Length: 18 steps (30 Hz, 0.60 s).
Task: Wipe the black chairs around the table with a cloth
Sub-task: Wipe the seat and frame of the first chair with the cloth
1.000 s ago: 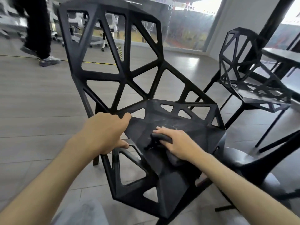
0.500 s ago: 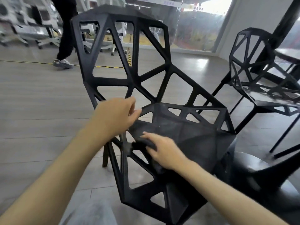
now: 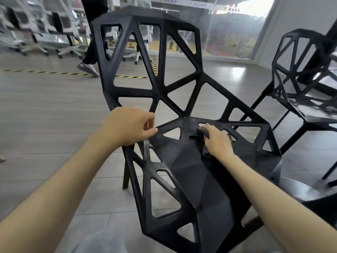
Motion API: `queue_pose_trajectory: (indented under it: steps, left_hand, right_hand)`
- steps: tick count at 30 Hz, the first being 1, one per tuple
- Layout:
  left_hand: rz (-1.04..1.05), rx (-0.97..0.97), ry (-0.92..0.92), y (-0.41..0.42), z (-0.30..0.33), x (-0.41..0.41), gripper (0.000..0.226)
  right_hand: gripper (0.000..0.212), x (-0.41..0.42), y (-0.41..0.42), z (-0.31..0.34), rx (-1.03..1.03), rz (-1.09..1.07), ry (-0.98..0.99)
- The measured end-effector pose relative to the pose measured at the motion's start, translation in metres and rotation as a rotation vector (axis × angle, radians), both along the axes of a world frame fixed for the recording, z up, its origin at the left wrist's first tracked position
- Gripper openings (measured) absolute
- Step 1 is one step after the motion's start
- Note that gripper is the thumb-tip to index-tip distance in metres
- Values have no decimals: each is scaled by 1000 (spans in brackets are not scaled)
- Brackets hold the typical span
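The person is in the middle of wiping the seat of the nearest black chair (image 3: pixel 200 179), which stands on the grey floor (image 3: pixel 45 115) just in front of them. The right hand (image 3: pixel 217 141) lies on the back part of the seat, close to where the seat meets the open-frame backrest, and its fingers are curled over a dark cloth (image 3: pixel 202 136) that it presses onto the surface; only a small bunched part of the cloth shows at the fingertips and under the palm. The left hand (image 3: pixel 127 126) is at the left edge of the chair, where the backrest joins the seat, with fingers bent and the thumb touching the frame; it seems to steady the chair, but I cannot tell for sure whether it really grips a bar or only rests against it. As for progress, I judge the task is at an early or middle stage: the seat is being worked now, and nothing in the view shows if the backrest bars and legs are cleaned or not. A second black chair (image 3: pixel 300 84) stands to the right, near the dark counter (image 3: pixel 331 57) at the right border, and it appears not touched, so at least this one is left. The round dark seat (image 3: pixel 299 189) at the lower right may be one more.
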<state>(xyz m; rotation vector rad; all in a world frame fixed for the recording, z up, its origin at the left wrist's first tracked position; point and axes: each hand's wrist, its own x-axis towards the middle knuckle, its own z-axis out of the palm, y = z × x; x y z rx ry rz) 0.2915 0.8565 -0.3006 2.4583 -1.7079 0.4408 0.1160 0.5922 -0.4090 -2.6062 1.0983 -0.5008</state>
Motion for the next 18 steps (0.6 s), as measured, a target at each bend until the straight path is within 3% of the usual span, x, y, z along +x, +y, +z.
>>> queue_pose_trajectory:
  steps: [7,10,12,18]
  left_hand:
    - [67,-11,-7,-2,-4,2,28]
    - [44,-22,-13,0,-5,1,28]
    - [33,-19,-15,2,-5,1,28]
    - [39,-36,2,1,-5,3,31]
  right_hand:
    - [50,28,116,-7,140,517,-57]
    - [50,30,117,-5,145,670,-24]
    - [51,28,87,-8,114,633,23]
    - [49,15,-30,-6,31,160,46]
